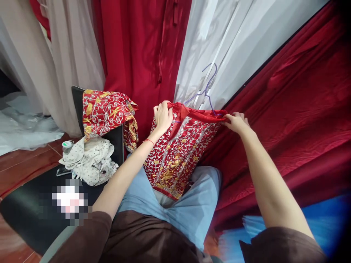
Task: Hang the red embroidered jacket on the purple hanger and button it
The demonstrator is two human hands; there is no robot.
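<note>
A red skirt point(175, 160) with silver and gold embroidery hangs between my hands and drapes down between my knees. My left hand point(163, 117) grips the left end of its plain red waistband, fingers closed. At the other end, my right hand point(236, 121) pinches the waistband corner. A purple wire hanger point(206, 89) sits at the waistband, its lower part inside the skirt and its hook standing up beyond the edge. To the left, a matching embroidered red garment point(102, 111) lies over the back of a black chair point(78, 104).
On the black seat point(35, 208) lie a dotted white cloth bundle point(93, 160), a small green-lidded container point(67, 145), a phone-like object and a blurred-out item. Red curtains point(142, 40) and white fabric point(211, 29) hang ahead; red cloth point(296, 109) fills the right. Blue tulle point(238, 241) lies low right.
</note>
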